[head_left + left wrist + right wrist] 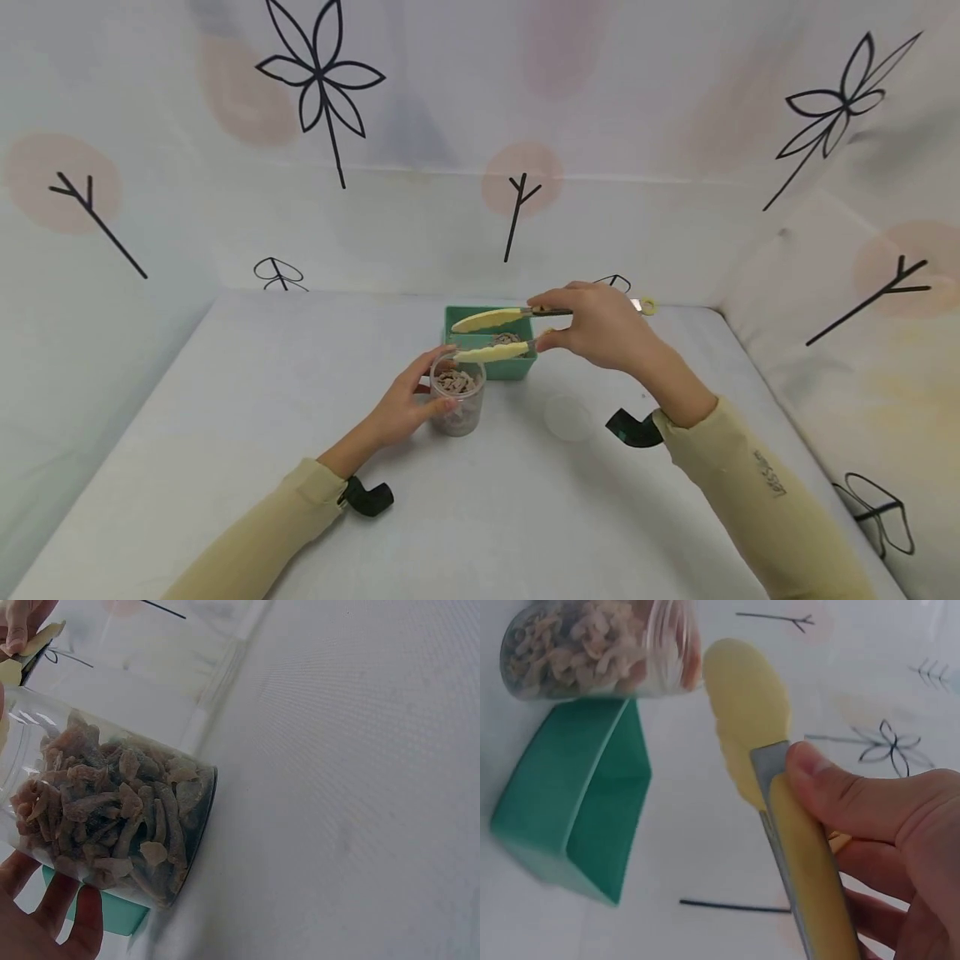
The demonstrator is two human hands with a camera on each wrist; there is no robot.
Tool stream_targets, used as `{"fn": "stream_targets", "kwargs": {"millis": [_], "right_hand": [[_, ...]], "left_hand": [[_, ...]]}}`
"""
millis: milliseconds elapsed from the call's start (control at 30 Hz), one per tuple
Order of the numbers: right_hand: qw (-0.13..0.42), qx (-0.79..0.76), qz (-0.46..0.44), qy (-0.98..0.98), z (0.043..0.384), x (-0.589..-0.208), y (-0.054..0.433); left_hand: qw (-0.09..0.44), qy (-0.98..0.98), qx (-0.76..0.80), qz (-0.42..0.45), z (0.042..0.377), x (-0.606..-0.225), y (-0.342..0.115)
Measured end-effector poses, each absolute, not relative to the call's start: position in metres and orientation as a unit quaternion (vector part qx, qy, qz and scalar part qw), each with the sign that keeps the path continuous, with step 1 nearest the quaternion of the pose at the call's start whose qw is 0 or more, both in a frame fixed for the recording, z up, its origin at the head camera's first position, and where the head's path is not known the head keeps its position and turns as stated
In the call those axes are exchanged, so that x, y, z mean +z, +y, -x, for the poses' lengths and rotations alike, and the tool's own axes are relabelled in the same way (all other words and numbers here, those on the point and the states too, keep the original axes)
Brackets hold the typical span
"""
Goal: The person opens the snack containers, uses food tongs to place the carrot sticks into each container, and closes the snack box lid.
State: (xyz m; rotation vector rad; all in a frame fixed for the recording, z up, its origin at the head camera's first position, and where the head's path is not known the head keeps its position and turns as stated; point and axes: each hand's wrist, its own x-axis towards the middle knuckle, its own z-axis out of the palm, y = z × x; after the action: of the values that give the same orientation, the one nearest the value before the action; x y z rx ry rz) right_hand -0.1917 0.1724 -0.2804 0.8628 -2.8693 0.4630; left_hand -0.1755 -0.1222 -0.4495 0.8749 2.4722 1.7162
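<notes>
My left hand (405, 406) grips a clear plastic jar (459, 414) standing on the table. Brown dried chunks (112, 806) fill much of it, as the left wrist view shows. In my right hand (603, 325) is a pair of tongs (810, 877) with yellow tips, its arms spread apart. The lower tip (491, 353) is over the jar's mouth, the upper one above the green box. Nothing shows between the tips. Behind the jar stands the green box (504, 368), with some similar brown pieces (507, 339) in its right part.
A round translucent lid (567, 417) lies on the white table (480, 517), right of the jar. At the back right is a small yellow-ringed object (647, 306), partly hidden. Patterned cloth walls (420, 225) enclose the table at the back and sides.
</notes>
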Motion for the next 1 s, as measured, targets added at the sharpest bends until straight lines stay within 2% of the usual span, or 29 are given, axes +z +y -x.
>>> {"fn": "stream_targets", "kwargs": {"millis": [333, 633, 1000], "right_hand": [[0.069, 0.198, -0.164, -0.964, 0.213, -0.318, 0.227], [0.043, 0.24, -0.1, -0.965, 0.227, -0.373, 0.279], [0.021, 0.282, -0.025, -0.959, 0.229, -0.424, 0.315]], "left_hand": [[0.002, 0.78, 0.555, -0.291, 0.177, -0.45, -0.124], [0.0, 0.777, 0.555, -0.299, 0.177, -0.45, -0.124], [-0.008, 0.776, 0.558, -0.294, 0.178, -0.453, -0.12]]}}
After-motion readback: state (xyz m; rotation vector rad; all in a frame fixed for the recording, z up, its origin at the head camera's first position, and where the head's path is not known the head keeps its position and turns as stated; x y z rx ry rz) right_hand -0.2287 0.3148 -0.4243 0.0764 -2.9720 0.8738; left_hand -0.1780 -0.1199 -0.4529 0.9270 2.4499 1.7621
